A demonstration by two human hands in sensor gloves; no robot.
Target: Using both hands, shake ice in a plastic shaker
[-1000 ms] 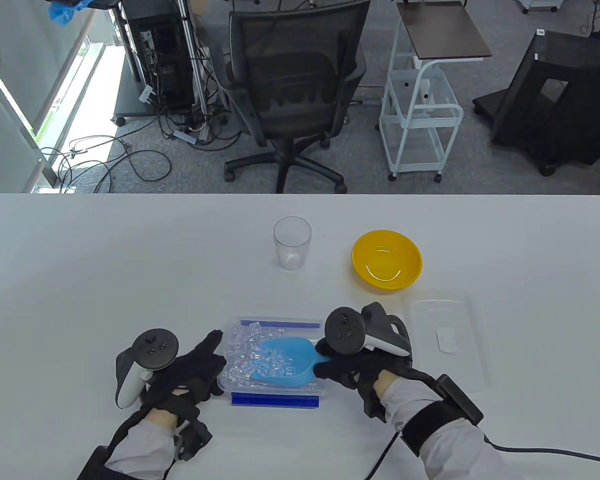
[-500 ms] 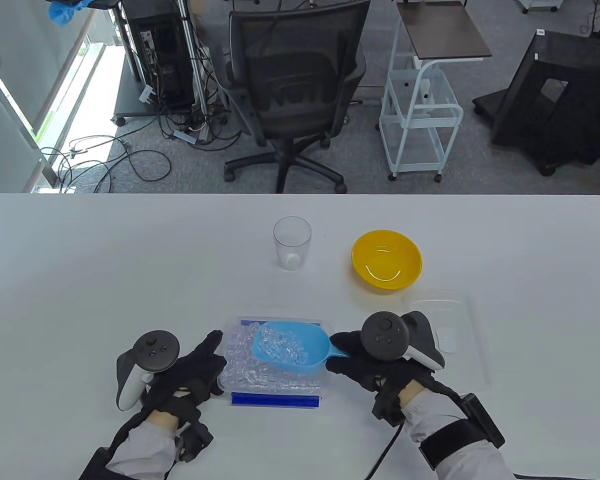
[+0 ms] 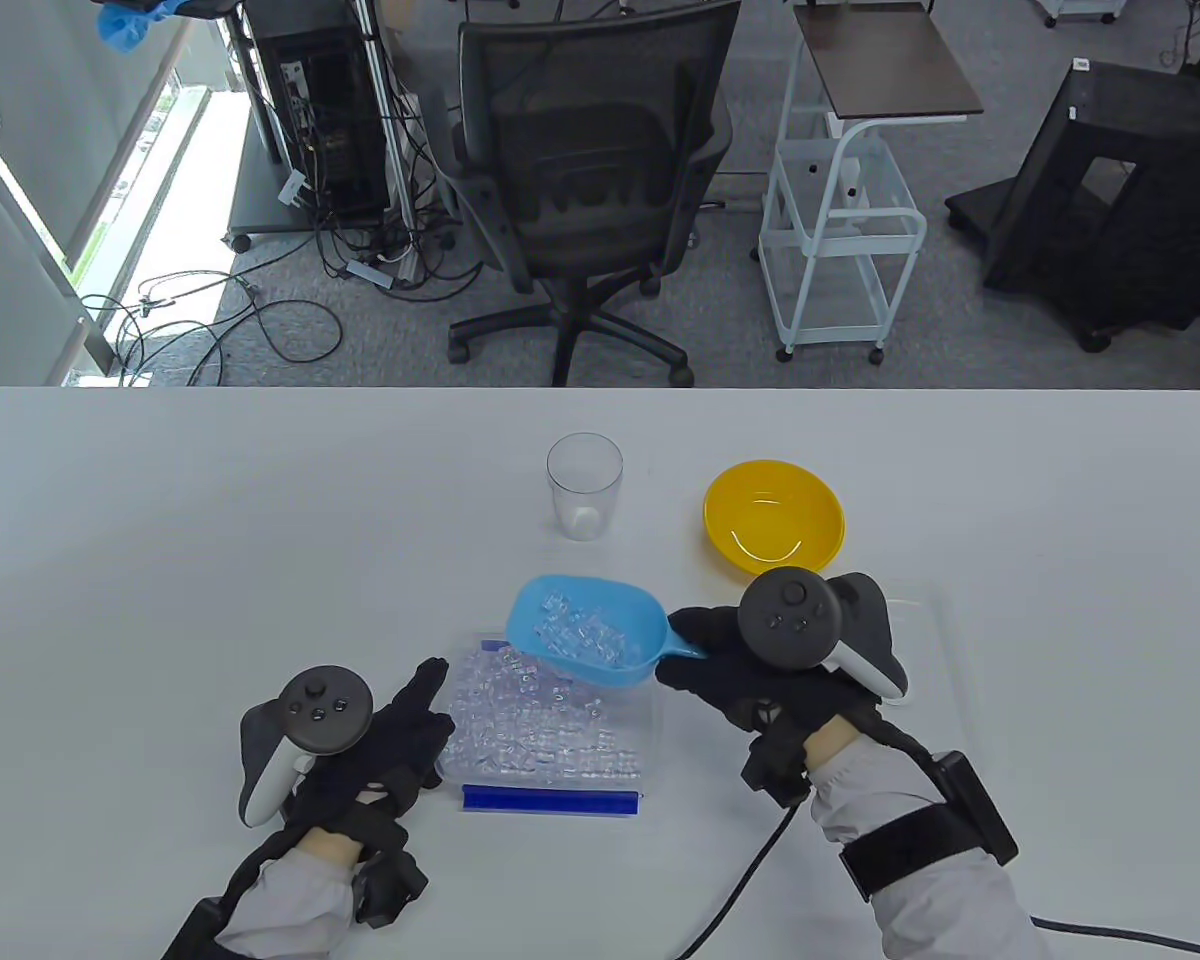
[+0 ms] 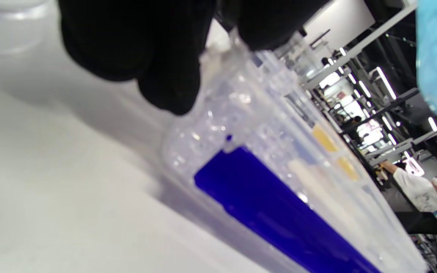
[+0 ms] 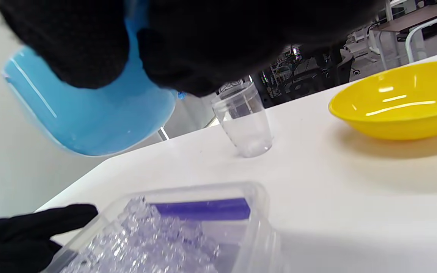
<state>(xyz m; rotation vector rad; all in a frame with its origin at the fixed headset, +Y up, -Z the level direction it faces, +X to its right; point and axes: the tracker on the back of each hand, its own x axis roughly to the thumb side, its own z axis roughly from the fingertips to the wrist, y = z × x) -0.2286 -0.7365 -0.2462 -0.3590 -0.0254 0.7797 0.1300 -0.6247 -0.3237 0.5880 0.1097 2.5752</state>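
My right hand grips the handle of a blue scoop loaded with ice and holds it above the far edge of the clear ice box. The scoop's underside shows in the right wrist view. My left hand rests against the box's left side, fingers on its wall. The box has blue clips and holds several ice cubes. A clear plastic cup stands upright and apart beyond the box; it also shows in the right wrist view.
A yellow bowl sits right of the cup, just beyond my right hand. The box's clear lid lies flat on the table at the right, partly under my right hand. An office chair and a white cart stand beyond the table's far edge.
My right hand lifted the scoop out of the box, filled with ice, and carried it up and away toward the cup. My left hand stayed against the box.
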